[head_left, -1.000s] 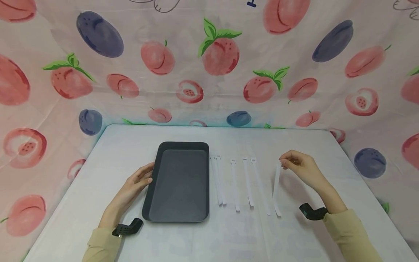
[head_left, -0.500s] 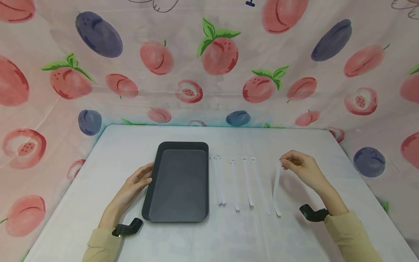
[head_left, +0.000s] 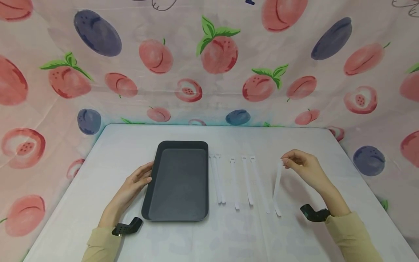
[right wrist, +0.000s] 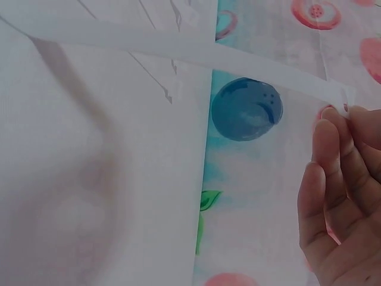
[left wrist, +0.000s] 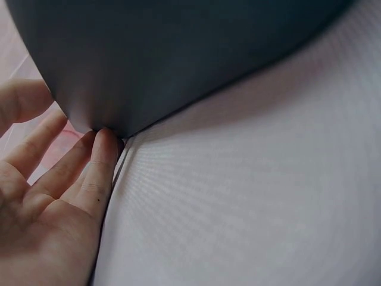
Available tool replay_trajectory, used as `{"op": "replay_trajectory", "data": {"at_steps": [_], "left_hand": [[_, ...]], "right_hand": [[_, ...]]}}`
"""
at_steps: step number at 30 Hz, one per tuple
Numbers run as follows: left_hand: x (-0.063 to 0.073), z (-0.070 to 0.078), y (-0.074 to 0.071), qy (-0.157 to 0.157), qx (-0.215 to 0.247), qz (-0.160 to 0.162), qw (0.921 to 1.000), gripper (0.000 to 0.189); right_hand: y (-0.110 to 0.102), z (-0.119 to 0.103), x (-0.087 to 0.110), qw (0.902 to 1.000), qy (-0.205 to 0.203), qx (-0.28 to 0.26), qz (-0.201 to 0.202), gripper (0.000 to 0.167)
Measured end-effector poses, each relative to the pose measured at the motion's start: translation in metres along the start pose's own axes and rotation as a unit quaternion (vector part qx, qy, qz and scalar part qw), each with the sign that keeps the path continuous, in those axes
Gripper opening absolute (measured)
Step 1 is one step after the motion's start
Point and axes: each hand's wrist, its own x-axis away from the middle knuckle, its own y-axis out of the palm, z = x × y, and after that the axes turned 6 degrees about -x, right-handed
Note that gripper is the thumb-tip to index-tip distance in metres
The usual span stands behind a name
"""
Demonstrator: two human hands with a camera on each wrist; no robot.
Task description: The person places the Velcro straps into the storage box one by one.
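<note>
My left hand (head_left: 132, 185) rests against the left side of a dark grey rectangular baking tray (head_left: 178, 182). In the left wrist view its fingers (left wrist: 104, 155) lie fairly straight and touch the tray's outer wall. At the right, my right hand (head_left: 302, 167) pinches the slotted head of a white strap-like cable tie (head_left: 277, 191) between thumb and fingertips. That tie hangs down, its lower end at the table, and crosses the right wrist view as a flat band. Several similar white cable ties (head_left: 234, 185) lie side by side between the tray and the right hand.
A white cloth covers the table (head_left: 229, 236). Behind it hangs a fruit-print curtain (head_left: 190, 54), which also runs along both sides. Two ties nearest the tray's right wall (head_left: 207, 182) lie close together. Black wrist cameras (head_left: 127, 226) sit on both wrists.
The tie's pinched head has shifted very slightly to the right with my right hand. My left hand and the tray keep their places.
</note>
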Motion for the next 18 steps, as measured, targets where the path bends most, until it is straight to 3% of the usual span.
{"op": "replay_trajectory", "data": {"at_steps": [18], "left_hand": [[-0.0011,-0.0002,0.0001,0.0,0.008,0.002,1.0,0.06]], "right_hand": [[-0.0016,-0.0039,0.0008,0.9995,-0.017,0.0,0.026,0.012]]}}
